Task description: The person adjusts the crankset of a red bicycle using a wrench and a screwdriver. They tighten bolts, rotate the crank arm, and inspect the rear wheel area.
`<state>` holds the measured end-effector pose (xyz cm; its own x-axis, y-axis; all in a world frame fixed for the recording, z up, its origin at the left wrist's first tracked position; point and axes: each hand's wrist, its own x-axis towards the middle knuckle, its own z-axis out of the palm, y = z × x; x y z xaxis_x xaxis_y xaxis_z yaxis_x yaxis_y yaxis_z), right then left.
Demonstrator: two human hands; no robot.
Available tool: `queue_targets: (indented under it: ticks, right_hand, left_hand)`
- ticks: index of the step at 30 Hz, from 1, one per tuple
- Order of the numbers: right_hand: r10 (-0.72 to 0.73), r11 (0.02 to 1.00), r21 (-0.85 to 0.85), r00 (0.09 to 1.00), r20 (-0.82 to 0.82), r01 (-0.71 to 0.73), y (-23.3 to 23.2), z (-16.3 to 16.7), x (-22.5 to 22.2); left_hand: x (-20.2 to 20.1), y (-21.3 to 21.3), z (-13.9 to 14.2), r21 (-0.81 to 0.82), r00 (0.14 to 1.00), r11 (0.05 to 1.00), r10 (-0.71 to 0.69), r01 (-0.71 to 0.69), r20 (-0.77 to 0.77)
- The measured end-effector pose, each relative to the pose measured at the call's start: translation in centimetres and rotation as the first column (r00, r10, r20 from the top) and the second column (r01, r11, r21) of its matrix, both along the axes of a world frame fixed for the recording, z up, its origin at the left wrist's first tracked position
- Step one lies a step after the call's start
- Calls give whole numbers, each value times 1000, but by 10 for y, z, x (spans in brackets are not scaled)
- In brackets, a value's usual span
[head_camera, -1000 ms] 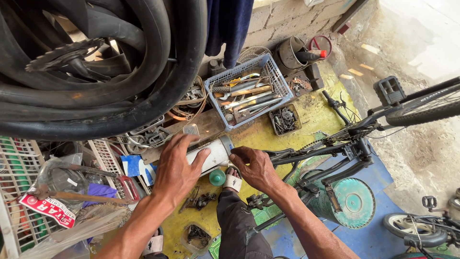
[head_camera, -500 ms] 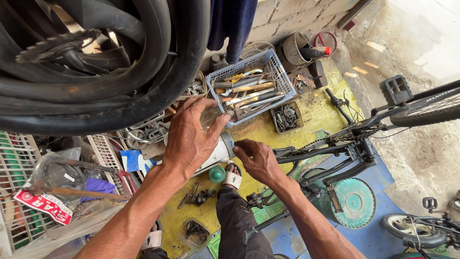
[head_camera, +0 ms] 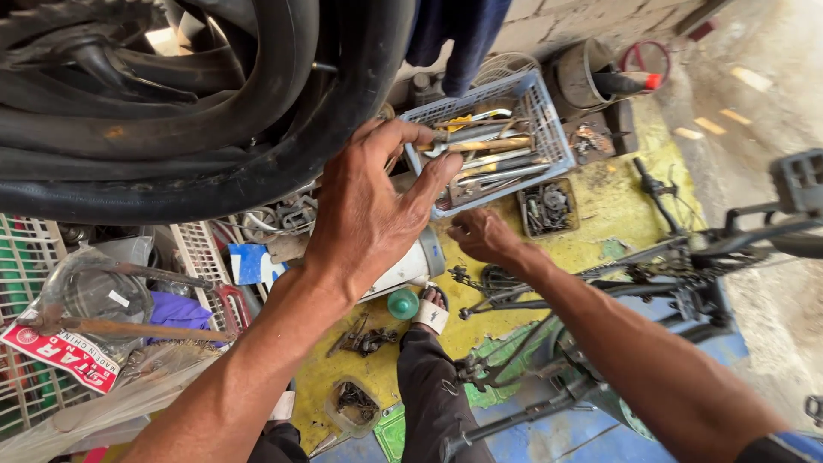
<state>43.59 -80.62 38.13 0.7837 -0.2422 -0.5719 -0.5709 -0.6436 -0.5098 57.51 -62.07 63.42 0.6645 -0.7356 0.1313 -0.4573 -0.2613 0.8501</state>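
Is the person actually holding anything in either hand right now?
No. The left hand is spread open above the blue basket; the right hand seems empty.

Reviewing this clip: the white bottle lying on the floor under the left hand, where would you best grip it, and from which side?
Grip the white bottle around its round body, coming from above. It lies on its side, its cap end pointing right towards the green lid. The open left hand hovers over it and hides its left part, so probably take the exposed right portion of the body.

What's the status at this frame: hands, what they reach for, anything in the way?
Left hand open, fingers spread, raised toward blue tool basket. Right hand low below the basket, holding nothing visible. White bottle lies under the left hand. Black tyres hang close overhead.
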Motion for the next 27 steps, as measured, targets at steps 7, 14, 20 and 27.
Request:
queue_targets:
  ticks: [7, 14, 20, 27]
  right_hand:
    - [13, 999, -39, 988, -154, -19, -40, -87, 18]
    - [-74, 988, -139, 994, -81, 62, -64, -153, 32]
    - [114, 979, -159, 989, -93, -128, -75, -211, 45]
    - [307, 920, -151, 904, -296, -362, -65, -270, 67]
  left_hand:
    - [4, -19, -30, 28, 997, 999, 14, -16, 78]
    - [4, -28, -68, 145, 992, 987, 84, -70, -93]
    - [-2, -13, -104, 285, 987, 952, 139, -109, -86]
    - [-11, 5, -140, 438, 950, 885, 256, -156, -180]
